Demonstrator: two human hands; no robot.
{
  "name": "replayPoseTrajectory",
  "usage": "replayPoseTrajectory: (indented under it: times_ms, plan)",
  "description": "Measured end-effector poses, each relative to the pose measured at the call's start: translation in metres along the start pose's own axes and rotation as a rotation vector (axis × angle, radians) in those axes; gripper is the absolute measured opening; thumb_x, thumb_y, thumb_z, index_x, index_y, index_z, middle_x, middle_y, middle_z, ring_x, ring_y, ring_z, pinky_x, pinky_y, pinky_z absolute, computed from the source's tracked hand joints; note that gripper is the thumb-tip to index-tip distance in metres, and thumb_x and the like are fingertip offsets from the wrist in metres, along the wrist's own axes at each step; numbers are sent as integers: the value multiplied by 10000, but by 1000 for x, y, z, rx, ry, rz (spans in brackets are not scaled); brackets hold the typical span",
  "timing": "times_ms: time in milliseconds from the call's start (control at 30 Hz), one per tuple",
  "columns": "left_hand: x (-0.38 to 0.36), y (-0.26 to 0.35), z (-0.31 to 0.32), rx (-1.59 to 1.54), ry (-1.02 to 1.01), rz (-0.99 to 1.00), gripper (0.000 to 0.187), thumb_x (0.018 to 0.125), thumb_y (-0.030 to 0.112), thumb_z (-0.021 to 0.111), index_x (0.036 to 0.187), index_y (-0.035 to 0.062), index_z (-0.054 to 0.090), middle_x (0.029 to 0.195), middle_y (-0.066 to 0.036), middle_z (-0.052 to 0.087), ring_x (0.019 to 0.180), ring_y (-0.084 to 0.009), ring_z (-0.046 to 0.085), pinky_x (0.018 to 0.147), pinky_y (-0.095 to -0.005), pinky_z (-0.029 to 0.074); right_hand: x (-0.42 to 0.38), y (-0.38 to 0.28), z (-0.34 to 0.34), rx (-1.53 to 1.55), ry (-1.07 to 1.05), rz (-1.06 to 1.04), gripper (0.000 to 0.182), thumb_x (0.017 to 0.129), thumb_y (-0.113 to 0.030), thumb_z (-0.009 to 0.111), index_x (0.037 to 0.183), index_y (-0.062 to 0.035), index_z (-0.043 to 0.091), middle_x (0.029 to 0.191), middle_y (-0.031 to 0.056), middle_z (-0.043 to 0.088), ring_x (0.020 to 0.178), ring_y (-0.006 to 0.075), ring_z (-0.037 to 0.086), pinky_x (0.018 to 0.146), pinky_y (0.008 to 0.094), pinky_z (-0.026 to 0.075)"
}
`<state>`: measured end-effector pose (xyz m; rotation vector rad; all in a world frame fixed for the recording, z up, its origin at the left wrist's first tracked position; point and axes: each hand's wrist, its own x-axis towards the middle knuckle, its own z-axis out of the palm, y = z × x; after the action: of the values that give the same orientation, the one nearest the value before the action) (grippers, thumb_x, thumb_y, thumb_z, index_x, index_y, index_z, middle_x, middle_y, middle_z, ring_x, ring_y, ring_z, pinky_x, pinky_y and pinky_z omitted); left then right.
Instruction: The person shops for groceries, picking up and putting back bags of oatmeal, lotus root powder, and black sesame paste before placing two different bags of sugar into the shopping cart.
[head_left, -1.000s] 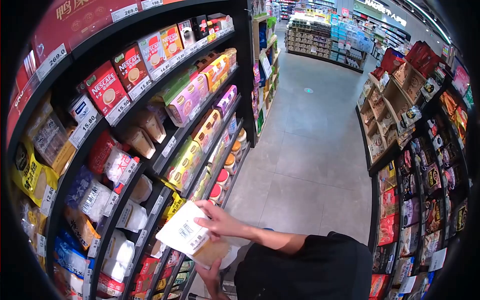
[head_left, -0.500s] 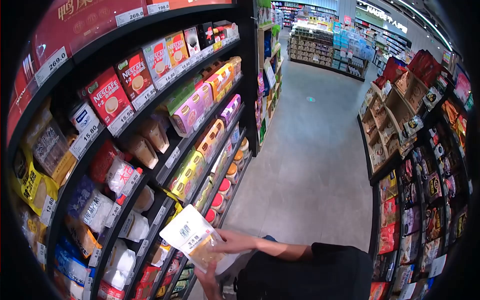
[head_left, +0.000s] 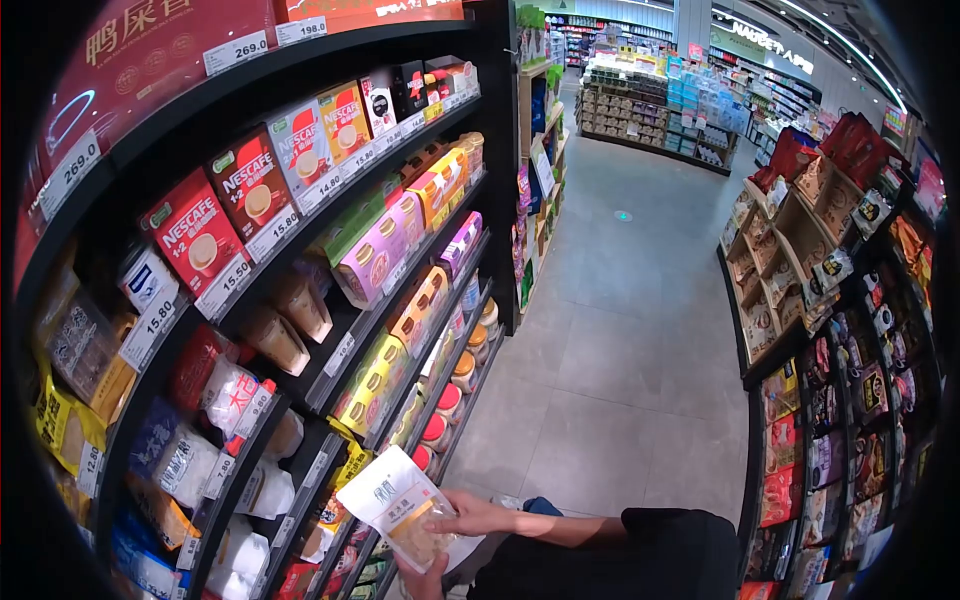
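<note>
A white pouch of rock sugar (head_left: 400,500), with a clear window showing yellowish lumps, is held tilted low in front of me, close to the shelves. My right hand (head_left: 475,514) grips its right side, thumb lying across the front. From below, my left hand (head_left: 425,578) is closed around the pouch's bottom edge; part of that hand is cut off by the frame. Just left of the pouch are shelf rows with white bagged goods (head_left: 268,490) and yellow packs (head_left: 350,460).
Tall black shelving on my left holds Nescafe boxes (head_left: 200,235), purple multipacks (head_left: 380,250) and red-lidded jars (head_left: 437,430). A grey floor aisle (head_left: 600,350) runs ahead. On the right stand a wooden display rack (head_left: 790,240) and shelves of snack bags (head_left: 780,470).
The view has shifted slightly, so the shelves sit a little lower and further left. The pouch appears slightly lower and further right, still in both hands.
</note>
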<state>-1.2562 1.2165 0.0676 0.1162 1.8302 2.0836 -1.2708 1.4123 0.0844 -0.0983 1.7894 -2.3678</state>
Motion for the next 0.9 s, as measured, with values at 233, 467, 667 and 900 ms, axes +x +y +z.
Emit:
replayPoseTrajectory:
  times_ms: [233,467,667,900]
  plan:
    - [12,1,10,130,9,35,836,794,60,724,1496,25,271,1440,-148,424,1309,-257,437,1111,-384,325,19,-5,-25,47,-38,52,599,920,-314,695,1358,7,441,1242,100,603,1131,161,553,975,325,451]
    - [35,-5,18,87,28,30,827,781,54,737,1477,18,293,1415,-145,447,1292,-254,455,1098,-382,341,45,9,-49,30,-98,69,619,911,-322,706,1357,11,434,1251,103,594,1152,173,548,986,326,445]
    - [45,-3,21,48,38,30,817,768,49,751,1458,11,315,1390,-141,471,1274,-250,474,1085,-380,358,60,0,-60,16,-122,113,670,878,-352,741,1355,7,438,1259,107,586,1176,181,538,997,332,437]
    - [43,-2,22,-8,46,25,806,753,43,767,1435,2,340,1361,-137,498,1254,-247,495,1070,-378,377,61,-11,-58,17,-129,115,617,869,-305,753,1335,-7,478,1235,104,609,1137,175,560,981,331,447]
